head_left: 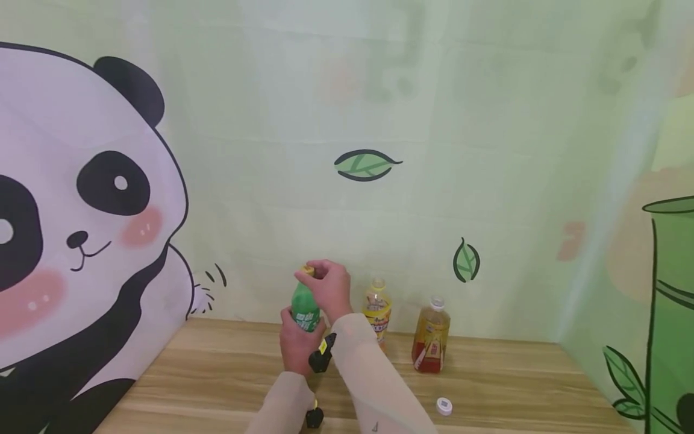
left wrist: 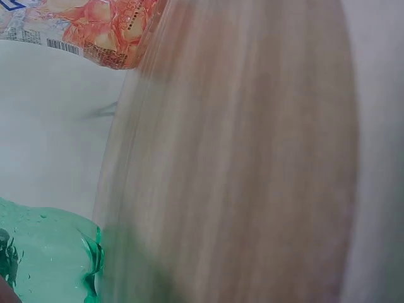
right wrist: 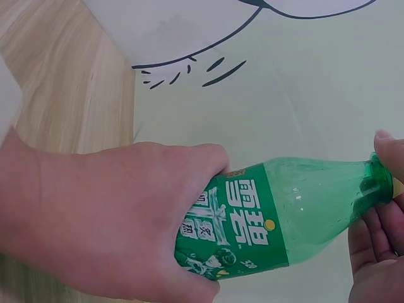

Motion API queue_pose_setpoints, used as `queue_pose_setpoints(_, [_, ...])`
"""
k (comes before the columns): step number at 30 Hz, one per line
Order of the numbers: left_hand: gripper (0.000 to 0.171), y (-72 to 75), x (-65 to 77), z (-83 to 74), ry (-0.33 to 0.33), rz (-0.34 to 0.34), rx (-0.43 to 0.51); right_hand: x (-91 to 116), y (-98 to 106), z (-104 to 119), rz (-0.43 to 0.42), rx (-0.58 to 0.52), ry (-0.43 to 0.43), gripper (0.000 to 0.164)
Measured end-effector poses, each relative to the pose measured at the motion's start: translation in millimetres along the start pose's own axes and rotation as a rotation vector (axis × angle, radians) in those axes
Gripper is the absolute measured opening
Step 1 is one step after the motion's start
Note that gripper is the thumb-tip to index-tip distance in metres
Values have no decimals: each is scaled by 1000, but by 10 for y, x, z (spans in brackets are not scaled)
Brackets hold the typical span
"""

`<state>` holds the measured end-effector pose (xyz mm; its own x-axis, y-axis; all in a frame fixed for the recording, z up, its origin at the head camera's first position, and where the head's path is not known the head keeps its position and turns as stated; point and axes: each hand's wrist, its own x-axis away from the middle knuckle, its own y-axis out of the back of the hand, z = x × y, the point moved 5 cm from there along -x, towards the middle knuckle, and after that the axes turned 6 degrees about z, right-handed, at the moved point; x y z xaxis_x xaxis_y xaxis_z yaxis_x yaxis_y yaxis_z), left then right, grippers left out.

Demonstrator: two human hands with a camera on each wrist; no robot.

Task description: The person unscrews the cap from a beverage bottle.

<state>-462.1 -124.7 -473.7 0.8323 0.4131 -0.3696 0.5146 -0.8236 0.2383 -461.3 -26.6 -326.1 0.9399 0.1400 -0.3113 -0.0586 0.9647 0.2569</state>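
Observation:
A green soda bottle (head_left: 305,304) with a green label is held up above the table, upright in the head view. My left hand (head_left: 300,345) grips it round the body. At its top, my right hand (head_left: 333,289) pinches the yellow cap (head_left: 308,269) between thumb and fingers. The right wrist view shows the left hand (right wrist: 120,221) wrapped round the label and the right fingers at the bottle's mouth, with only a sliver of yellow cap (right wrist: 398,187) showing. In the left wrist view the clear green base of the bottle (left wrist: 50,252) hangs at the lower left.
Right of my hands stand a yellow-labelled bottle (head_left: 376,310), partly behind my right sleeve, and a bottle of reddish-brown drink (head_left: 432,337). A white cap (head_left: 444,405) lies near the front of the wooden table (head_left: 504,386). A panda-print cloth (head_left: 271,181) hangs behind.

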Motion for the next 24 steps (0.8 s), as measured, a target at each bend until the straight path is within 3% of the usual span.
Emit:
queue_pose_setpoints(15, [71,76,-10,41,-7,5,5,19,-88,10,7,2,20,34])
queue_pose_setpoints(24, [73,60,53,-24,-38,100,104,73,49,8,36,40,96,34])
